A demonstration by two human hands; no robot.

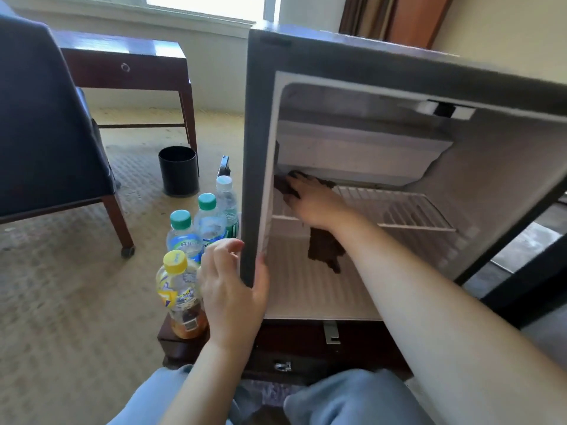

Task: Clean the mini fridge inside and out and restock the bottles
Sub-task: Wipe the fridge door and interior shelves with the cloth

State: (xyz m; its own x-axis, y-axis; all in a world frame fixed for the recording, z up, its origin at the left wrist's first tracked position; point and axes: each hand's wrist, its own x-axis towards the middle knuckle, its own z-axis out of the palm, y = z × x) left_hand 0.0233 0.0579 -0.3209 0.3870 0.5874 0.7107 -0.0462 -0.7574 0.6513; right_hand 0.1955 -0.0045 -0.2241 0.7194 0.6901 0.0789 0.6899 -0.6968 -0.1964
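One cloth [325, 250] lies under right hand [313, 204]; left hand [233, 283] grips fridge [257, 118].

Left hand [233, 289] and right hand [313, 204]: both bare, fingers [225, 245] slim. Forearms [414, 286] bare from just behind the fingers back as far as can be seen. Trousers [352, 397]: pale blue, soft creased cloth over both knees, well behind the fingers of either hand.

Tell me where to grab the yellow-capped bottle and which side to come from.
Grip the yellow-capped bottle round its body just under the shoulder, fingers coming from the carpet side on its left. It stands upright; the green-capped bottles crowd it behind, and the left hand, holding the fridge edge, blocks its right.
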